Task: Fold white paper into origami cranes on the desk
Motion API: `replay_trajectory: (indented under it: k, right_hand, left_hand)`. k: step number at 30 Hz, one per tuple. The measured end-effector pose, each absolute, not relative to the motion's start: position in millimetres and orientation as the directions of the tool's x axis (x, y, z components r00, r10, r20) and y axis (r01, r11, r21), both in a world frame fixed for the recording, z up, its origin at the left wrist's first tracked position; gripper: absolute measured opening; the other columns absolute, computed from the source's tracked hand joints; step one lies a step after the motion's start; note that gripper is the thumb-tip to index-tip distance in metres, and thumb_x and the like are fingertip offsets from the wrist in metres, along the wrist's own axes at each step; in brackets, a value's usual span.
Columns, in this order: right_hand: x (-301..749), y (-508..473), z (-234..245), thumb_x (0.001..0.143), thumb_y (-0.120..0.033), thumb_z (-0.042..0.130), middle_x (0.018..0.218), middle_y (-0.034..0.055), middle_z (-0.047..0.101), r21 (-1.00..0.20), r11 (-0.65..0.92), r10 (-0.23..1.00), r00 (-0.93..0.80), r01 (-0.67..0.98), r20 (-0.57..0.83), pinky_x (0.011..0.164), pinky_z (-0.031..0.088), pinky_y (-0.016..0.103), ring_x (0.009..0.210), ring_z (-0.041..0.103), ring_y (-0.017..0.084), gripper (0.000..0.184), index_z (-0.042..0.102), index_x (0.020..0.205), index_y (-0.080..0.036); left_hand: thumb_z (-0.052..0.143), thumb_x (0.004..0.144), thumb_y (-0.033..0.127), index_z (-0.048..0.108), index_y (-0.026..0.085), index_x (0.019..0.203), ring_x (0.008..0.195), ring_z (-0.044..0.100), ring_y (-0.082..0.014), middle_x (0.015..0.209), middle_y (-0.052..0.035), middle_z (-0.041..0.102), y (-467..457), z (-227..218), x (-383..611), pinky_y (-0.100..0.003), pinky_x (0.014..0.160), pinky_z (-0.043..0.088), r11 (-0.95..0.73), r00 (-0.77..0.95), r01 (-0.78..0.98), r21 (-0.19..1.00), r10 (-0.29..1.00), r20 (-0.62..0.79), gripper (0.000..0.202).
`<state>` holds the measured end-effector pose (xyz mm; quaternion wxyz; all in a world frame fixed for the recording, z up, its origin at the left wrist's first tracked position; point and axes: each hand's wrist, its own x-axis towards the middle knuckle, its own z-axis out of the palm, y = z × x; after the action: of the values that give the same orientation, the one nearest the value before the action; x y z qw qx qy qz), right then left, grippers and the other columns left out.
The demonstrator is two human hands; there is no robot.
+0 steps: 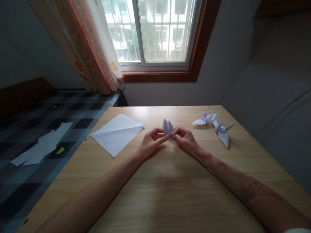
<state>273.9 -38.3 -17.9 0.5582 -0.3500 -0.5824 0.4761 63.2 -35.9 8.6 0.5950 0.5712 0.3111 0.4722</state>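
Note:
A small folded piece of white origami paper [168,127] stands up between my two hands, just above the table's middle. Two pointed flaps rise from its top. My left hand [154,138] pinches its lower left side, thumb towards me. On the other side my right hand [185,138] pinches the lower right part in the same way. The two thumbs nearly meet in front, so part of the paper's lower end is hidden.
Two finished paper cranes [204,119] [222,132] rest at the table's right. Creased square paper [115,136] lies left of my hands on the wooden table [145,200]. Paper strips [43,147] lie on a checked bed [14,194]. Behind is a window [167,32] with a curtain [85,48].

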Motion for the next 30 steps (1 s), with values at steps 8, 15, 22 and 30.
replay_trajectory:
  k: [8, 15, 22, 30]
  right_hand:
    - [270.4, -37.3, -18.6, 0.072, -0.055, 0.103, 0.090, 0.0016, 0.074, -0.961, 0.219, 0.970, -0.071, -0.167, 0.233, 0.079, 0.057, 0.034, 0.084, 0.069, 0.021, 0.051, 0.064, 0.087, -0.025]
    - [273.9, -36.3, -11.3, 0.075, -0.061, 0.098, 0.095, 0.0023, 0.075, -0.963, 0.181, 0.975, -0.091, -0.198, 0.201, 0.083, 0.059, 0.036, 0.089, 0.072, 0.023, 0.051, 0.070, 0.100, -0.026]
    - [275.0, -35.6, -10.3, 0.077, -0.061, 0.096, 0.094, 0.0030, 0.078, -0.975, 0.127, 0.977, -0.147, -0.183, 0.155, 0.082, 0.057, 0.035, 0.087, 0.071, 0.022, 0.046, 0.074, 0.092, -0.024]
    - [274.6, -39.3, -7.9, 0.082, -0.065, 0.091, 0.080, -0.0003, 0.070, -0.975, 0.144, 0.974, -0.152, -0.170, 0.170, 0.067, 0.048, 0.031, 0.071, 0.060, 0.017, 0.047, 0.070, 0.087, -0.024]
  left_hand:
    - [0.095, 0.082, 0.057, 0.085, 0.015, 0.100, 0.096, 0.082, -0.0293, 0.103, -0.0113, 0.086, -35.6, 7.5, 66.6, -0.039, 0.090, 0.066, -0.182, 0.292, -0.100, 0.978, 0.934, 0.204, 0.046]
    - [0.091, 0.085, 0.055, 0.088, 0.017, 0.103, 0.102, 0.081, -0.0298, 0.106, -0.0109, 0.087, -32.4, 2.7, 65.9, -0.041, 0.096, 0.066, -0.202, 0.265, -0.077, 0.976, 0.940, 0.215, 0.041]
    - [0.089, 0.088, 0.052, 0.089, 0.017, 0.108, 0.107, 0.081, -0.0312, 0.108, -0.0110, 0.087, -31.6, 3.1, 64.9, -0.044, 0.103, 0.064, -0.214, 0.287, -0.077, 0.974, 0.931, 0.227, 0.041]
    - [0.087, 0.089, 0.052, 0.089, 0.016, 0.108, 0.109, 0.080, -0.0318, 0.109, -0.0112, 0.087, -31.9, 6.0, 65.2, -0.046, 0.106, 0.063, -0.208, 0.303, -0.074, 0.975, 0.927, 0.221, 0.040]
